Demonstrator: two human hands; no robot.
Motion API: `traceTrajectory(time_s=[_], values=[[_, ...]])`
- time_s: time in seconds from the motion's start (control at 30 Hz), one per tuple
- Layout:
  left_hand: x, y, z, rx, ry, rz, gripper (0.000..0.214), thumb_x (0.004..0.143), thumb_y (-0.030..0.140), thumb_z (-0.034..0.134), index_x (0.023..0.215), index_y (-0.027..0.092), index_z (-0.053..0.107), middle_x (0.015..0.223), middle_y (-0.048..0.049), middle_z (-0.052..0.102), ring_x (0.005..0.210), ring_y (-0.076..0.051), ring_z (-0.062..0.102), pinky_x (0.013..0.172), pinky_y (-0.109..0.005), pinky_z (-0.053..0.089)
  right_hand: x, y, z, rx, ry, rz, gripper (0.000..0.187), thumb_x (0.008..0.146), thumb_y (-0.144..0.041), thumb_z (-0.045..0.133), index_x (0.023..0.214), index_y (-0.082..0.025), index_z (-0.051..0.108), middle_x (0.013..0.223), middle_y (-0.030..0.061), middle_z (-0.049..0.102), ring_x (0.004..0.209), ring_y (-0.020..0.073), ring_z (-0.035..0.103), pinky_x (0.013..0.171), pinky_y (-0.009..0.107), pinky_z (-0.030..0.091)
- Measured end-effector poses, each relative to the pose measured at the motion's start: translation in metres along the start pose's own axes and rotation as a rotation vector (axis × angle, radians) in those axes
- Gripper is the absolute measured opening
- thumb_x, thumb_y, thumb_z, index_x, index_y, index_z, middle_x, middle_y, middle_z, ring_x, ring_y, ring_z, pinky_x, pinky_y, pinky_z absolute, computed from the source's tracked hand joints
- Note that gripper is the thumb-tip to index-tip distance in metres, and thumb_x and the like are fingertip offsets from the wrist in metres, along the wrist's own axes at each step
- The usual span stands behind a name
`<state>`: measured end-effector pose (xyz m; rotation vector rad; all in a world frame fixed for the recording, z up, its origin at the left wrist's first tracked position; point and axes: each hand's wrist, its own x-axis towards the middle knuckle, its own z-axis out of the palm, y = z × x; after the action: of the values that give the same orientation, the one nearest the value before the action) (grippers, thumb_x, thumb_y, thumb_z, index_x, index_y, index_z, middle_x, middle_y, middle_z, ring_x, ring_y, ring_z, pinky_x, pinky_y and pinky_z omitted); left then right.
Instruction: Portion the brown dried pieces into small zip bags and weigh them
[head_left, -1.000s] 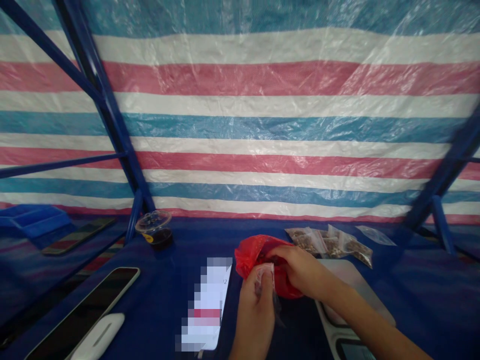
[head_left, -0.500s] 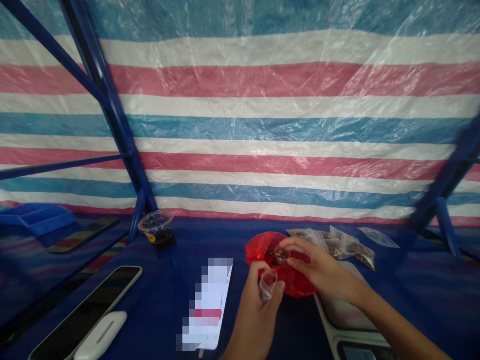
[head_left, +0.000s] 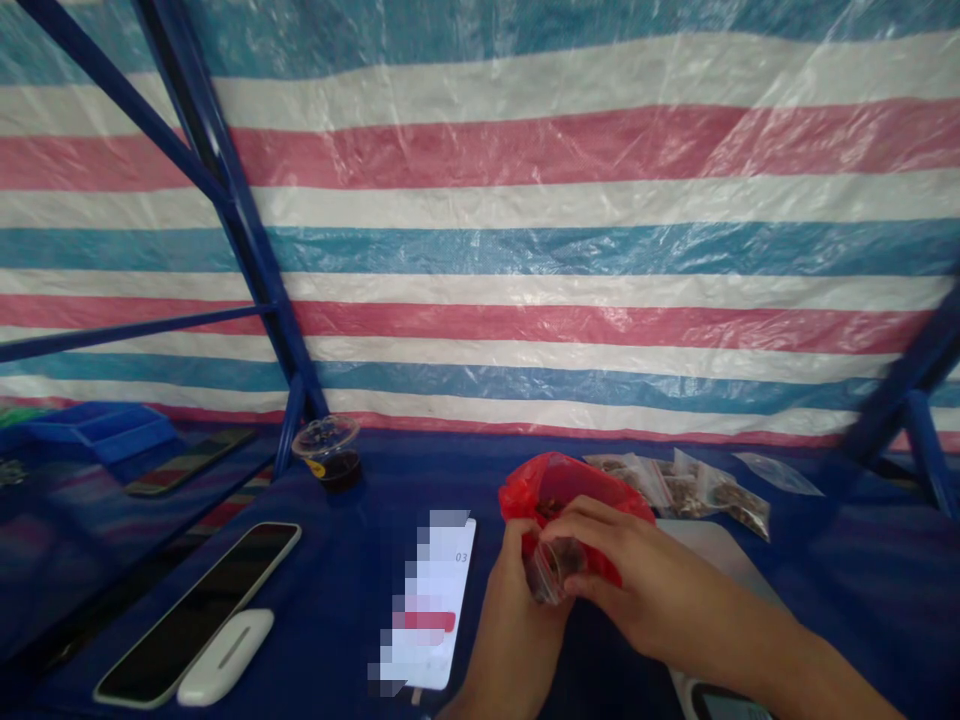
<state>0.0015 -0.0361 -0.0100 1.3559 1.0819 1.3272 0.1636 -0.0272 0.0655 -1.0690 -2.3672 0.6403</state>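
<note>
Apparently partway through one portion: holding a small clear zip bag (head_left: 546,590) in the left hand (head_left: 525,615), with the grip pinching film near the mouth, and what looks like a small clear cup (head_left: 568,560) of brown material in the right hand (head_left: 634,575), with thumb and fingers closed around its sides. Held close together at the near side of the red plastic bag (head_left: 581,478). Cannot tell, with fingers in the way, how much to count as inside the zip bag and how much as inside the cup.

Done, judging by the look of the bench (head_left: 405,470): several filled zip bags (head_left: 682,490), lying in a loose, overlapping row behind the scale (head_left: 716,543), with brown pieces visible through the film. Too overlapped for a sure count.

Not yet done: closing the small clear zip bag, as far as visible, or laying it with that row. Apparently unfilled too: one flat zip bag (head_left: 780,473), near the right end of the row. Also remaining: loose brown pieces (head_left: 550,508) in the mouth of the red plastic bag, too hidden for judging the amount.

Seemingly apart from the work, off to the left: a lit smartphone (head_left: 439,600), a dark-screened smartphone (head_left: 202,610) and a lidded cup of dark liquid (head_left: 330,462).
</note>
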Motion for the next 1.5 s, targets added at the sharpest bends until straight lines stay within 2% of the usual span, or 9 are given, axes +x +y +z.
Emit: traceTrajectory(time_s=[0.2,0.4,0.57,0.7,0.9,1.1,1.27,1.4,1.5], values=[[0.000,0.004,-0.003,0.090,-0.035,0.038,0.011,0.087,0.024,0.068,0.096,0.020,0.062,0.092,-0.0052,0.072,0.083,-0.023,0.069,0.073,-0.032,0.052,0.003,-0.002,0.005,0.081,0.031,-0.029,0.028,0.094,-0.001,0.059,0.101,-0.026,0.070,0.112,-0.0002,0.068,0.103,0.0163,0.065,0.094,0.028,0.050],[0.002,0.001,-0.007,0.069,-0.034,0.099,0.013,0.084,0.018,0.066,0.096,0.020,0.071,0.104,-0.0077,0.076,0.094,-0.025,0.072,0.083,-0.034,0.055,0.000,-0.002,0.009,0.201,-0.002,-0.070,0.047,0.097,-0.003,0.057,0.128,-0.035,0.071,0.127,-0.0001,0.067,0.118,0.0161,0.064,0.105,0.027,0.052],[0.002,0.006,-0.007,0.056,-0.049,0.046,0.012,0.088,0.024,0.070,0.098,0.019,0.072,0.103,-0.0077,0.077,0.093,-0.025,0.073,0.082,-0.034,0.055,-0.001,-0.001,0.012,0.047,0.016,-0.089,0.070,0.091,0.006,0.047,0.143,-0.038,0.065,0.136,0.0022,0.067,0.125,0.0187,0.064,0.109,0.032,0.052],[0.002,0.009,-0.007,0.045,-0.058,0.037,0.009,0.090,0.023,0.069,0.097,0.019,0.071,0.102,-0.0066,0.077,0.091,-0.024,0.073,0.079,-0.032,0.055,-0.002,-0.005,0.012,-0.041,-0.004,-0.113,0.083,0.081,0.011,0.044,0.144,-0.038,0.065,0.143,0.0022,0.066,0.130,0.0197,0.063,0.112,0.034,0.051],[0.000,0.006,-0.010,0.066,-0.048,0.015,0.008,0.089,0.023,0.070,0.096,0.021,0.066,0.090,-0.0015,0.075,0.081,-0.020,0.071,0.072,-0.029,0.052,-0.001,-0.005,0.012,-0.028,0.056,-0.131,0.072,0.086,0.008,0.046,0.139,-0.035,0.068,0.141,0.0006,0.069,0.131,0.0179,0.063,0.115,0.032,0.049],[0.000,0.004,-0.009,0.082,-0.029,-0.010,0.011,0.090,0.030,0.070,0.092,0.021,0.066,0.086,-0.0008,0.072,0.077,-0.020,0.067,0.068,-0.028,0.048,0.002,-0.010,0.010,0.001,0.080,-0.116,0.053,0.096,0.000,0.049,0.131,-0.033,0.071,0.134,0.0021,0.073,0.121,0.0185,0.069,0.107,0.032,0.054],[-0.002,0.007,-0.005,0.179,0.061,-0.049,0.014,0.090,0.031,0.067,0.082,0.024,0.059,0.076,0.0027,0.063,0.072,-0.018,0.059,0.067,-0.028,0.043,0.010,0.011,-0.003,-0.102,0.273,-0.053,0.044,0.096,-0.002,0.046,0.123,-0.027,0.070,0.130,0.0060,0.073,0.120,0.0208,0.069,0.108,0.036,0.052],[-0.004,0.007,-0.002,0.300,0.074,-0.120,0.017,0.093,0.036,0.063,0.082,0.025,0.055,0.075,0.0019,0.061,0.070,-0.019,0.059,0.067,-0.030,0.041,0.023,0.043,-0.005,-0.351,0.145,0.180,0.057,0.079,0.008,0.048,0.124,-0.018,0.072,0.135,0.0141,0.071,0.125,0.0284,0.068,0.113,0.043,0.047],[-0.005,0.004,-0.001,0.334,0.030,-0.140,0.016,0.093,0.038,0.060,0.086,0.024,0.057,0.078,-0.0001,0.064,0.073,-0.021,0.061,0.069,-0.031,0.043,0.035,0.053,0.003,-0.455,0.065,0.241,0.055,0.077,0.005,0.053,0.123,-0.016,0.074,0.136,0.0154,0.071,0.128,0.0315,0.066,0.116,0.044,0.044]])
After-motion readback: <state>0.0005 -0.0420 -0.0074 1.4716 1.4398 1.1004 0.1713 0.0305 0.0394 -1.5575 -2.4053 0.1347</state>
